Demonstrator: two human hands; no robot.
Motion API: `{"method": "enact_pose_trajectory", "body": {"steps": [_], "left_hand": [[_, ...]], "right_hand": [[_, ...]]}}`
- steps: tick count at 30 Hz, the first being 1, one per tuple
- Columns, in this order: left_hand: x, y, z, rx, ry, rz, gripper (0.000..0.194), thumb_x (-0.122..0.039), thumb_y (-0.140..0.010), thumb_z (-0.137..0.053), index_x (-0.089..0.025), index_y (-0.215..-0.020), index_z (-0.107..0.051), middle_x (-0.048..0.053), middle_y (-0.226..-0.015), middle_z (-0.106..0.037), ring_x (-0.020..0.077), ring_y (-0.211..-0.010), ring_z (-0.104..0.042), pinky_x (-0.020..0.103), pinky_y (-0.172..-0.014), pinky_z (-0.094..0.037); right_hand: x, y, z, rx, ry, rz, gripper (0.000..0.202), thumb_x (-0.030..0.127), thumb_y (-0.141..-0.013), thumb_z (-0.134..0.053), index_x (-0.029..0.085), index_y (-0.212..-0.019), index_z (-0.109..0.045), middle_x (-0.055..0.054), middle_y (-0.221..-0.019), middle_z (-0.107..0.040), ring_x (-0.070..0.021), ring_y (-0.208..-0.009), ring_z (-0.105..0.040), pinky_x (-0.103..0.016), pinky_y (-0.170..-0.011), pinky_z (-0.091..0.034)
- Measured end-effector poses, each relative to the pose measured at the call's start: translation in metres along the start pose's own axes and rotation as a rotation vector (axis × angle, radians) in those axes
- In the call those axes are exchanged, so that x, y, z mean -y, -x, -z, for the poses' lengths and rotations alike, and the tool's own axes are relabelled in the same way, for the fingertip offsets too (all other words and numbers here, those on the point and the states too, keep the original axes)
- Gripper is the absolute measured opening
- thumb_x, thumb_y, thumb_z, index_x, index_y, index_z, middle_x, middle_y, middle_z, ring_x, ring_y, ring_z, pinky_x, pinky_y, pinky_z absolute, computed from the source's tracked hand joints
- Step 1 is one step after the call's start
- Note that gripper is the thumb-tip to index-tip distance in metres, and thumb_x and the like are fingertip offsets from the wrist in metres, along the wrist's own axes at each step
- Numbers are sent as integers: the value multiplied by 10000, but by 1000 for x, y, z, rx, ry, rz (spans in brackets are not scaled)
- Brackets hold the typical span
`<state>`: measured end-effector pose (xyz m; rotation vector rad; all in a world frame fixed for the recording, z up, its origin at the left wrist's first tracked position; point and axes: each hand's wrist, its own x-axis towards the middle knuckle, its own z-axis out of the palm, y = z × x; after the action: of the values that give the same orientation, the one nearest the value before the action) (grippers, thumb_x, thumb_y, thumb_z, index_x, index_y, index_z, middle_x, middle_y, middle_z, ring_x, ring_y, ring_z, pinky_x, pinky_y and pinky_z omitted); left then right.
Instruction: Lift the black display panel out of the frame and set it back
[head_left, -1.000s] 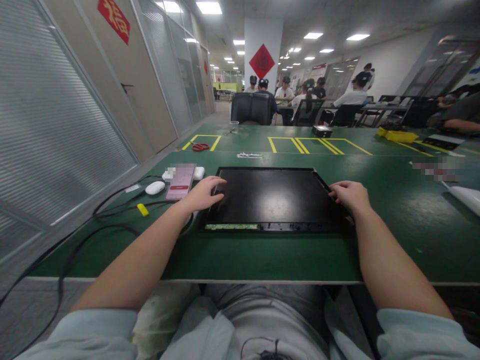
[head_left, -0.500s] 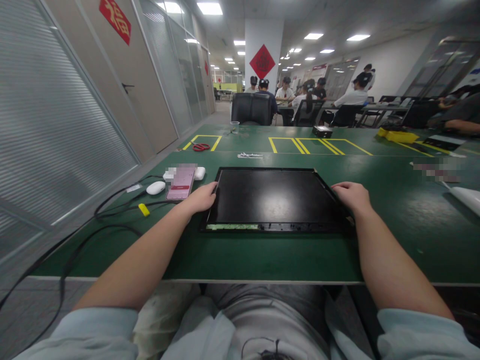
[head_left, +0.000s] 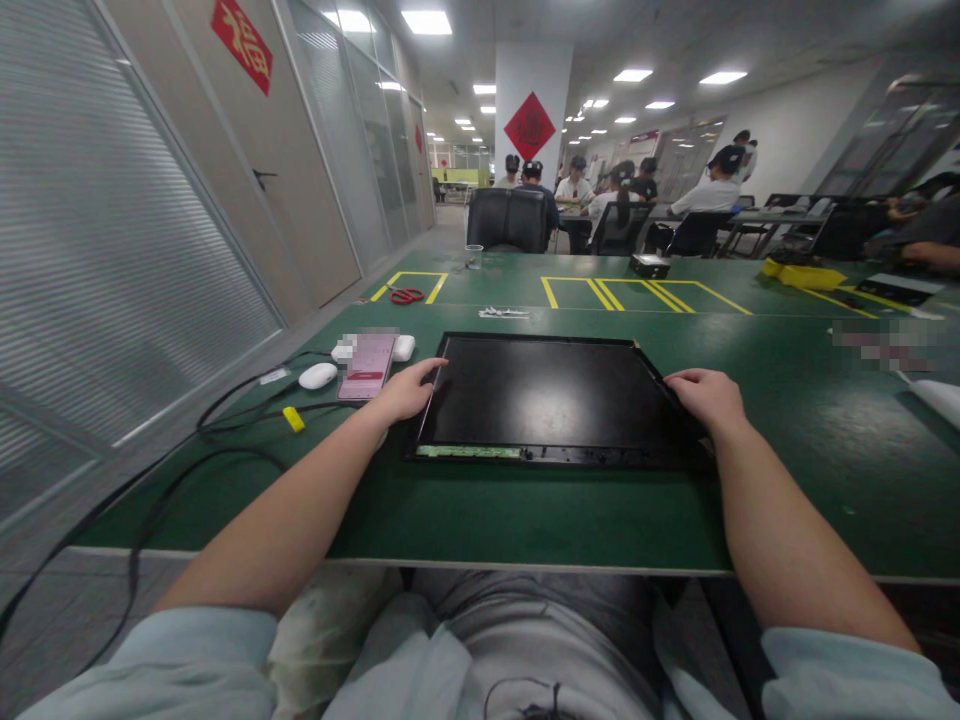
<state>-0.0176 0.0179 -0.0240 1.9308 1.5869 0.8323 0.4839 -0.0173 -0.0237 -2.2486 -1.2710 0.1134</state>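
A black flat screen panel (head_left: pixel 547 395) lies face up on the green table (head_left: pixel 525 520), with a green strip (head_left: pixel 469 453) along the left part of its near edge. My left hand (head_left: pixel 409 388) is at the panel's left edge, its fingertips reaching over the frame and its other fingers partly hidden. At the right edge, my right hand (head_left: pixel 709 395) grips the frame, fingers bent around the side.
Left of the panel lie a pink phone (head_left: pixel 367 365), a white mouse-like object (head_left: pixel 318 375), a yellow tag (head_left: pixel 293 419) and black cables. Farther back are red scissors (head_left: pixel 406 296), a clear cup (head_left: pixel 473 257) and a small black box (head_left: pixel 649 266). Several people sit beyond.
My left hand's fingertips have stretched a little farther over the panel's left edge. The whole view has shifted slightly; my right hand stays at the right edge.
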Motion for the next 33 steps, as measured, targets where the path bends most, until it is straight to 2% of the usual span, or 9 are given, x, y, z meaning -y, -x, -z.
{"method": "enact_pose_trajectory", "body": {"steps": [3, 5, 8, 12, 16, 22, 28, 33], "left_hand": [[-14, 3, -2, -26, 298, 89, 632, -35, -738, -646, -244, -1330, -718, 98, -1404, -726, 309, -1310, -671, 434, -1081, -559], [-24, 6, -5, -19, 558, 154, 648, -14, -733, -637, -241, -1337, -696, 94, -1387, -732, 289, -1213, -727, 393, -953, -633], [-35, 8, -7, -78, 771, 229, 630, 28, -702, -665, -227, -1277, -704, 87, -1329, -757, 266, -1087, -774, 335, -828, -660], [-41, 7, -8, -158, 822, 283, 589, 64, -696, -645, -202, -1218, -708, 88, -1289, -779, 244, -1028, -789, 301, -784, -648], [-42, 5, -9, -186, 847, 356, 540, 73, -744, -608, -214, -1190, -715, 64, -1284, -785, 216, -915, -797, 278, -680, -631], [-40, 2, -7, -155, 946, 487, 591, -47, -869, -704, -242, -1423, -639, 64, -964, -824, 181, -601, -740, 280, -556, -602], [-44, 4, -6, -117, 1034, 509, 672, -51, -890, -736, -245, -1509, -562, 36, -859, -804, 170, -565, -740, 247, -503, -598], [-44, 5, -6, -116, 1043, 515, 742, -86, -858, -822, -246, -1526, -544, 34, -862, -811, 170, -545, -738, 250, -506, -605]], "right_hand": [[0, 0, 1, 0, 21, -23, 242, 358, -779, -667, 270, -903, -855, -107, -946, -795, -320, -925, -739, -400, -805, -581], [-1, 0, 0, -6, 23, -25, 231, 357, -777, -672, 275, -893, -853, -103, -933, -792, -316, -915, -737, -394, -803, -578], [-2, -1, -1, -23, 17, -14, 204, 352, -762, -689, 272, -862, -849, -102, -895, -787, -315, -903, -733, -394, -806, -574], [-2, -1, -1, -7, 20, -21, 200, 351, -760, -696, 272, -862, -850, -102, -920, -791, -314, -903, -730, -401, -811, -575], [0, -1, -2, 33, 36, -13, 244, 373, -790, -685, 267, -923, -860, -101, -975, -796, -318, -932, -731, -402, -816, -572], [0, 0, -3, 43, 48, 12, 246, 349, -801, -671, 267, -935, -861, -92, -962, -796, -300, -913, -736, -377, -801, -568], [1, 1, -2, 48, 54, 9, 252, 342, -797, -672, 271, -945, -864, -85, -968, -800, -289, -909, -736, -360, -795, -563], [3, 2, -3, 74, 70, 3, 297, 357, -821, -649, 259, -997, -868, -98, -1013, -801, -310, -963, -731, -381, -824, -559]]}}
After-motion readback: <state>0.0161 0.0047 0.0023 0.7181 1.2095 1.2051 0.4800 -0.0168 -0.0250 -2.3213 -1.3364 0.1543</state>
